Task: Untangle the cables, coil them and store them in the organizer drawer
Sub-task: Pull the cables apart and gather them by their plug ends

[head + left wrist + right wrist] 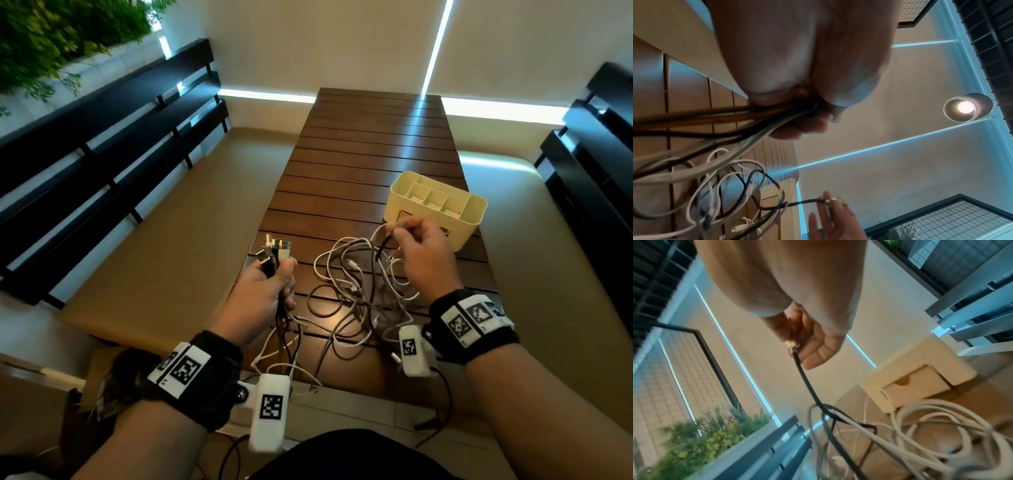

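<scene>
**Both hands on the cable tangle, organizer waiting at the table's right edge**

The left hand (265,291) is curled round a bundle of cable ends (274,253) at the table's (370,144) near-left corner; about five USB plugs stick up above the fist, some black, some white, though the exact count is hard to fix. Their leads drop below the fist and run right into the tangle of cables (356,294), a loose heap of white and dark loops lying mid-table toward the near edge.

The right hand (423,255) is raised over the heap's far-right side. Its thumb and forefinger pinch the connector end of one black cable (807,386), the other fingers (818,353) loosely extended; that cable hangs from the pinch down into the heap.

One cream organizer (436,205) stands at the table's right edge, just beyond the right hand, its single drawer (916,386) closed. Its top shows several open compartments.
</scene>
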`<action>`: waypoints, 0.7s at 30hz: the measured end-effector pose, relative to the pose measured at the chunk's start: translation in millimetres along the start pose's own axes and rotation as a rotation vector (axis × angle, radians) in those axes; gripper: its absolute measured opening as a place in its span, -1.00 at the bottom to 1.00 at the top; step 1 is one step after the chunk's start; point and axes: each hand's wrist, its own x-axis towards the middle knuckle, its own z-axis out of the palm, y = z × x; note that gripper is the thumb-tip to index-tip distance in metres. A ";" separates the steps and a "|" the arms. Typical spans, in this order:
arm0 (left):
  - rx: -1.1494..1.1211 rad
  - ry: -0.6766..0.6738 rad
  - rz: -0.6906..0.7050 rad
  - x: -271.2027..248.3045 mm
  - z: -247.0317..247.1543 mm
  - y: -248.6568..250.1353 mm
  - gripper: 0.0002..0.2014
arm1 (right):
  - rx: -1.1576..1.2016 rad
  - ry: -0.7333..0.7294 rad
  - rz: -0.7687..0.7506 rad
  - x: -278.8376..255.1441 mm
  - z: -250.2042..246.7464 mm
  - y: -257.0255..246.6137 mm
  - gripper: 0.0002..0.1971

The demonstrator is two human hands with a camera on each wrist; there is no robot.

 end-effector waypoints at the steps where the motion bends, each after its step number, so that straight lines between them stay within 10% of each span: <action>1: -0.002 -0.005 0.003 0.1 0.6 0.1 -0.82 | 0.014 -0.009 -0.011 2.0 1.2 -4.9 -0.91; 7: -0.013 -0.041 0.043 0.1 1.7 3.5 -0.78 | -0.100 -0.120 0.067 -6.3 1.6 0.4 -0.92; 14: -0.052 -0.069 0.095 -1.0 5.0 8.6 -0.80 | 0.138 0.197 -0.222 -19.1 -8.6 -76.4 -0.81; 21: 0.028 -0.079 0.132 -3.6 17.7 13.4 -0.86 | -0.081 -0.181 -0.078 -54.7 23.4 -53.5 -0.82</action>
